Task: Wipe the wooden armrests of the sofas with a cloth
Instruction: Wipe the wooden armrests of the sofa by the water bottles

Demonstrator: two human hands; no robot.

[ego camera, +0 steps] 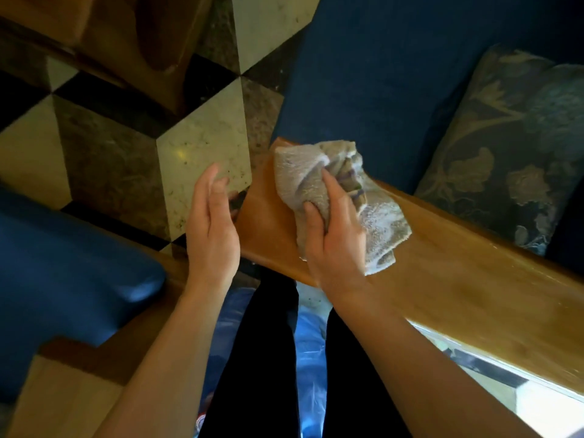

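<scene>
The right hand [335, 245] grips a crumpled grey terry cloth [335, 191], thumb and fingers bunched into its folds, and presses it onto the far end of a flat, polished wooden armrest [458, 279]. The cloth's nap looks coarse and looped, with a frayed pale corner hanging toward the near right; faint coloured stripes show in its creases. The armrest is a broad, smooth plank with a rounded end, running from the middle of the scene toward the near right, where the frame cuts it off. The left hand [211, 229] hovers open, fingers loosely extended, holding nothing, just left of the armrest's end and apart from it. Beyond the armrest lies a dark blue seat cushion [379, 74] and a pillow [512, 137] with a woven floral pattern, partly hidden by the wood. To the near left a second blue cushion [69, 263] sits on its own wooden frame. The floor [202, 143] between is glossy stone in pale, brown and black diamond tiles, leaving open room to the left. The person's dark trouser legs [262, 358] stand below; motion blur softens the edges.
</scene>
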